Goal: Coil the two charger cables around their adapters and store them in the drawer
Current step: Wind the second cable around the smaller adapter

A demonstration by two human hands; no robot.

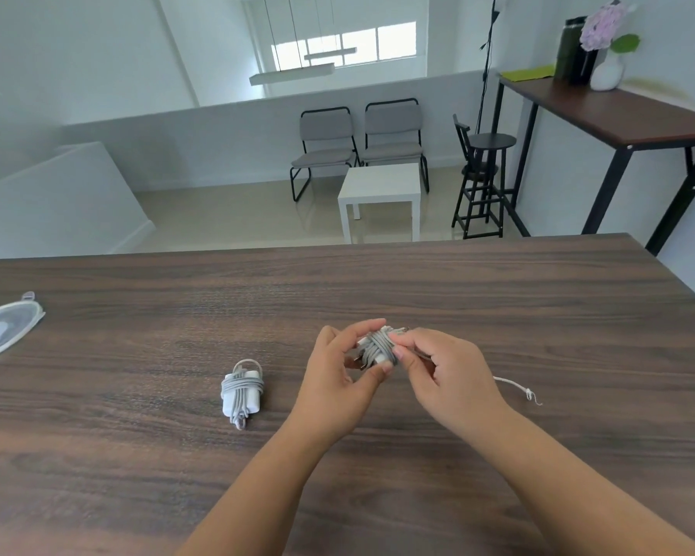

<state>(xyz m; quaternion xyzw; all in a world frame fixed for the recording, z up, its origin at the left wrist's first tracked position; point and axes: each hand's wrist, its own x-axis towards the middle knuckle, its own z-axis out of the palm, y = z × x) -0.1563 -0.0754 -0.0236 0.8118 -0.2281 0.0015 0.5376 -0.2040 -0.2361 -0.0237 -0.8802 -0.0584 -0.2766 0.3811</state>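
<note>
One white adapter [241, 393] lies on the wooden table [538, 298], its grey cable wound around it, left of my hands. A second white adapter [378, 347], wrapped in grey cable, is held above the table between both hands. My left hand [338, 375] grips it from the left with thumb and fingers. My right hand [446, 367] pinches the cable against the adapter's right side. No drawer is in view.
A short white string [518, 389] with a knotted end lies on the table just right of my right hand. A clear zip pouch [1, 331] sits at the table's far left edge. Chairs, a small white table and a high side table stand beyond.
</note>
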